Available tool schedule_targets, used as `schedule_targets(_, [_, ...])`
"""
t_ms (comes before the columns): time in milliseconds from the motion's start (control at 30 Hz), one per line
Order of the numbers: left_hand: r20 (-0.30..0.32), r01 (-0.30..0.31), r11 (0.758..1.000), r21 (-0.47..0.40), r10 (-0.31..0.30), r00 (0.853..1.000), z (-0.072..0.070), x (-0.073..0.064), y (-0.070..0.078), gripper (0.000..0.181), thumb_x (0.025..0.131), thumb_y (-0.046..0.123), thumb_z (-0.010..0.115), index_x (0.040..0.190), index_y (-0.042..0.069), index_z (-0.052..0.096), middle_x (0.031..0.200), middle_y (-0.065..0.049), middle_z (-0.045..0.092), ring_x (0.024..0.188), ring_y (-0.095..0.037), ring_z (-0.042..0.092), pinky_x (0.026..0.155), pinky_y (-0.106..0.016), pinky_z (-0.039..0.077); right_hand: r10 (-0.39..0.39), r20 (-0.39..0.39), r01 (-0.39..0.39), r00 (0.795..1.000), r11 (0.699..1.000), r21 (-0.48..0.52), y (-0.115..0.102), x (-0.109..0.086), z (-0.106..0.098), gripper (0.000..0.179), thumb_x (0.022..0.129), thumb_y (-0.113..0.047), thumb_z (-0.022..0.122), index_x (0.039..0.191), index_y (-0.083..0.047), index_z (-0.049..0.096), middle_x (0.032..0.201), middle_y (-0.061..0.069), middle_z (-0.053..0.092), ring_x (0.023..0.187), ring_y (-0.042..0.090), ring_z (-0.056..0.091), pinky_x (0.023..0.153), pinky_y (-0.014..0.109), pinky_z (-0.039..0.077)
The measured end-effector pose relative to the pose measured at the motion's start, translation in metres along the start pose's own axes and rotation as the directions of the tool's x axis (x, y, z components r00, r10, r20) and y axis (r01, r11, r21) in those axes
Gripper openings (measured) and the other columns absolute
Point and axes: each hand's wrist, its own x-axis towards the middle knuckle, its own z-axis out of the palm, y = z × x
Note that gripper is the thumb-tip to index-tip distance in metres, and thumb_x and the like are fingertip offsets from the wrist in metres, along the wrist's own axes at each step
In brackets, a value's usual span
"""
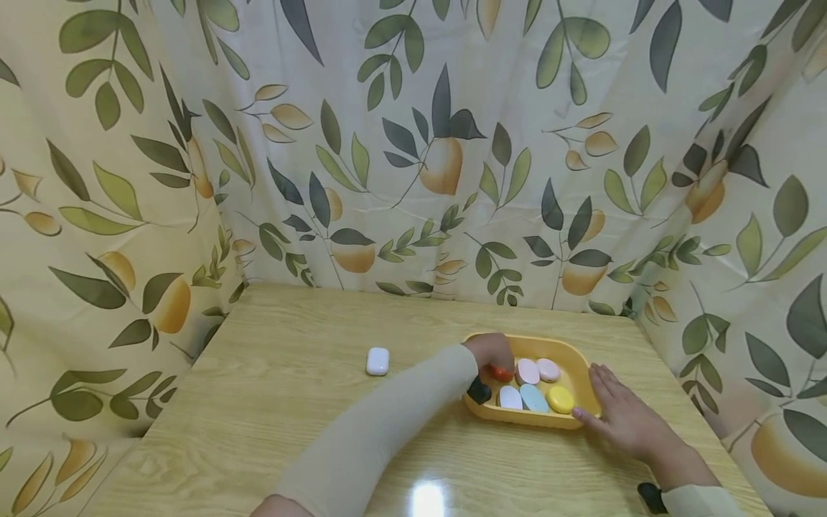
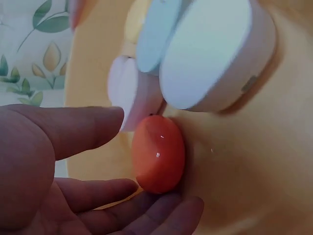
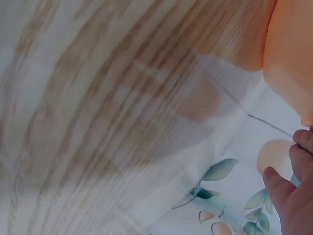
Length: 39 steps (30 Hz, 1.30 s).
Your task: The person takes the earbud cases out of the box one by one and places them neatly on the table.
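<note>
My left hand (image 1: 492,352) reaches into the left end of a yellow-orange tray (image 1: 530,416). In the left wrist view its thumb and fingers are spread around a glossy red oval object (image 2: 159,154), with the fingertips beside or under it and the thumb apart from it. My right hand (image 1: 623,416) rests against the tray's right end, its thumb at the near corner. Also in the tray are a pink rounded piece (image 1: 528,371), a smaller pink one (image 1: 549,370), a white one (image 1: 510,397), a light blue oval (image 1: 533,398) and a yellow round one (image 1: 560,399).
A small white rounded case (image 1: 377,361) lies on the wooden table (image 1: 304,345), left of the tray. Leaf-and-fruit patterned curtains (image 1: 413,143) hang behind the table and along both sides.
</note>
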Motion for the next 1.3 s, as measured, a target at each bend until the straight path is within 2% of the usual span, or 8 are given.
schedule_targets(67, [-0.021, -0.016, 0.999, 0.047, 0.017, 1.0, 0.003, 0.002, -0.001, 0.028, 0.081, 0.017, 0.067, 0.056, 0.011, 0.056, 0.057, 0.001, 0.048, 0.046, -0.013, 0.039, 0.039, -0.023, 0.028, -0.003, -0.007, 0.003, 1.0, 1.0, 0.006, -0.001, 0.0, 0.0, 0.085, 0.099, -0.047, 0.051, 0.147, 0.015, 0.018, 0.151, 0.034, 0.02, 0.14, 0.049, 0.016, 0.112, 0.06, 0.018])
schedule_targets(100, [-0.024, -0.011, 0.999, 0.041, 0.012, 1.0, 0.004, 0.002, -0.001, 0.029, 0.079, 0.016, 0.067, 0.055, 0.011, 0.053, 0.056, 0.001, 0.046, 0.046, -0.014, 0.038, 0.039, -0.024, 0.027, 0.001, -0.006, -0.001, 1.0, 1.0, 0.01, -0.002, 0.0, 0.001, 0.085, 0.099, -0.047, 0.051, 0.147, 0.015, 0.018, 0.151, 0.034, 0.02, 0.14, 0.048, 0.016, 0.112, 0.059, 0.017])
schedule_targets(200, [-0.019, -0.008, 1.0, -0.029, 0.008, 1.0, 0.007, 0.006, -0.001, 0.033, 0.079, 0.014, 0.068, 0.052, 0.012, 0.049, 0.056, 0.001, 0.044, 0.047, -0.014, 0.038, 0.039, -0.024, 0.027, 0.011, -0.006, -0.011, 1.0, 1.0, 0.011, -0.002, 0.001, 0.002, 0.085, 0.099, -0.047, 0.05, 0.147, 0.014, 0.018, 0.152, 0.033, 0.019, 0.141, 0.047, 0.015, 0.117, 0.051, 0.007])
schedule_targets(333, [0.007, 0.024, 0.991, -0.135, -0.023, 1.0, 0.01, 0.009, -0.002, 0.038, 0.081, 0.013, 0.068, 0.051, 0.013, 0.046, 0.053, 0.001, 0.045, 0.046, -0.014, 0.042, 0.038, -0.022, 0.032, 0.011, -0.011, -0.011, 1.0, 1.0, 0.003, -0.001, 0.001, 0.003, 0.085, 0.099, -0.047, 0.05, 0.147, 0.015, 0.017, 0.152, 0.034, 0.019, 0.14, 0.048, 0.015, 0.118, 0.043, 0.0])
schedule_targets(633, [0.034, 0.085, 0.953, -0.291, -0.079, 0.996, 0.018, 0.004, -0.002, 0.023, 0.085, 0.006, 0.07, 0.064, 0.004, 0.061, 0.06, -0.004, 0.051, 0.047, -0.017, 0.049, 0.043, -0.024, 0.045, 0.025, -0.007, -0.025, 1.0, 1.0, 0.003, -0.002, 0.002, 0.002, 0.086, 0.098, -0.048, 0.051, 0.147, 0.014, 0.019, 0.152, 0.033, 0.021, 0.14, 0.048, 0.017, 0.11, 0.061, 0.02])
schedule_targets(867, [0.044, 0.077, 0.926, -0.369, -0.066, 0.997, 0.016, -0.007, 0.0, 0.018, 0.085, 0.002, 0.069, 0.067, 0.002, 0.064, 0.063, -0.004, 0.055, 0.051, -0.018, 0.051, 0.052, -0.028, 0.053, 0.036, 0.005, -0.036, 0.999, 0.999, 0.004, -0.002, 0.002, 0.001, 0.087, 0.098, -0.05, 0.051, 0.147, 0.014, 0.018, 0.152, 0.033, 0.021, 0.14, 0.048, 0.017, 0.109, 0.063, 0.022])
schedule_targets(1033, [0.046, 0.066, 0.916, -0.396, -0.052, 0.998, 0.018, -0.006, 0.0, 0.021, 0.084, 0.001, 0.07, 0.064, 0.002, 0.063, 0.064, -0.005, 0.057, 0.052, -0.018, 0.051, 0.052, -0.029, 0.054, 0.048, 0.018, -0.048, 0.999, 0.999, 0.011, 0.001, 0.002, 0.003, 0.089, 0.098, -0.051, 0.05, 0.148, 0.014, 0.016, 0.152, 0.033, 0.019, 0.14, 0.048, 0.015, 0.109, 0.063, 0.02])
schedule_targets(1300, [0.055, 0.024, 0.943, -0.332, -0.007, 0.998, 0.021, 0.003, -0.001, 0.028, 0.087, 0.007, 0.071, 0.062, 0.005, 0.059, 0.059, -0.002, 0.05, 0.051, -0.015, 0.048, 0.046, -0.023, 0.044, 0.059, 0.022, -0.06, 0.998, 0.998, 0.016, 0.002, 0.001, 0.004, 0.09, 0.098, -0.052, 0.05, 0.148, 0.013, 0.016, 0.153, 0.033, 0.019, 0.14, 0.048, 0.015, 0.108, 0.065, 0.022])
